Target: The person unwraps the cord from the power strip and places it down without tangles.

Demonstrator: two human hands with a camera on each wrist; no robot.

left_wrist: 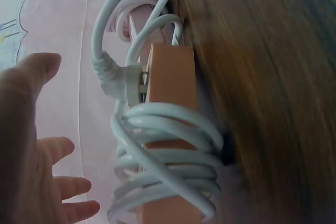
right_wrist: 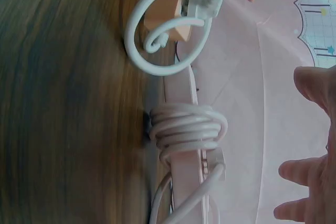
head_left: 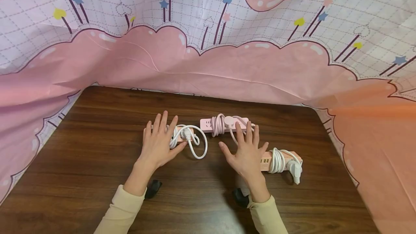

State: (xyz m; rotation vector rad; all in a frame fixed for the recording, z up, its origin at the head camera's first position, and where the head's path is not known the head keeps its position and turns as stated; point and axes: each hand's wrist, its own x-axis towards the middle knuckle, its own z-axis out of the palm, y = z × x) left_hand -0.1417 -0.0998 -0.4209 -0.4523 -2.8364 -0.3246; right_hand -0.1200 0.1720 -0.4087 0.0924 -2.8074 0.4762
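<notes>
My left hand (head_left: 157, 143), fingers spread, hovers over an orange power strip (left_wrist: 173, 77) and hides part of it in the head view. Coils of white cord (left_wrist: 173, 156) wrap that strip, and its white plug (left_wrist: 118, 82) sits at the strip's face with prongs partly showing. The right hand (head_left: 247, 154) is held palm down with spread fingers, between a pink power strip (head_left: 205, 124) and a second orange power strip (head_left: 265, 166). Pink cord (right_wrist: 186, 129) is wound round the pink strip; white cord (head_left: 277, 160) is wound round the right-hand strip. Neither hand holds anything.
A dark wooden table (head_left: 195, 205) carries the strips. Behind it and at both sides hangs a pink and white patterned curtain (head_left: 201, 71). A loop of white cord (head_left: 205, 147) sticks out to the right of the left strip. Black straps (head_left: 240, 198) show at the wrists.
</notes>
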